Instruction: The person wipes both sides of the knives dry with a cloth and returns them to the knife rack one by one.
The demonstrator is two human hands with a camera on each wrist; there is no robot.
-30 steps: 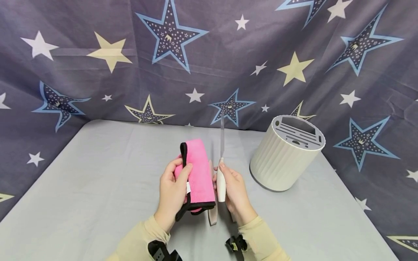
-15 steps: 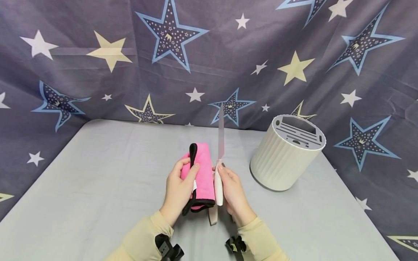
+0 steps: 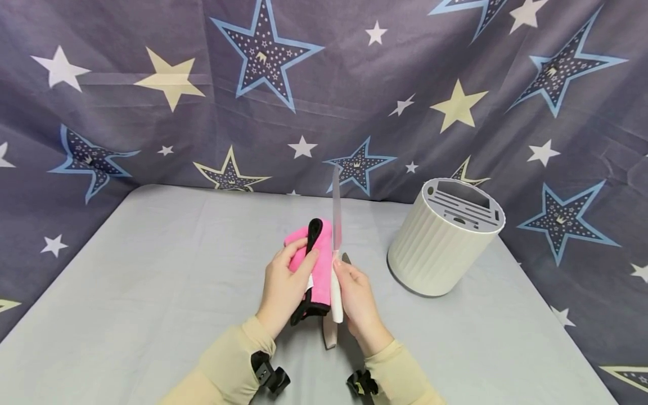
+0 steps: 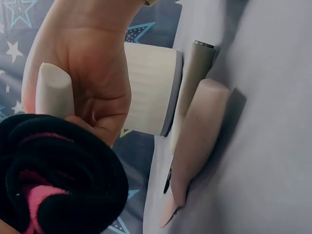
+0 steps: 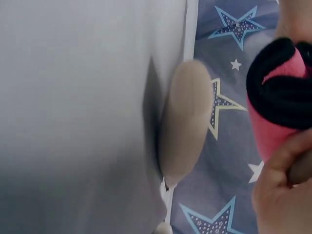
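My left hand grips a folded pink cloth with black edging and a black loop. The cloth lies against the white handle of a knife, which my right hand holds with its blade pointing away and up. In the left wrist view the knife's white handle end shows beside the black edge of the cloth. Below the hands, a second knife with a beige handle lies on the table. Another handle, greyish, lies alongside it, mostly hidden by my right hand in the head view.
A ribbed cream knife block with a slotted grey top stands at the right of the table. The table's light grey cover reaches back to a dark, star-patterned curtain.
My left hand has moved right with the cloth, up against the knife's handle. The knife has shifted slightly left in my right hand. The block has stayed put.
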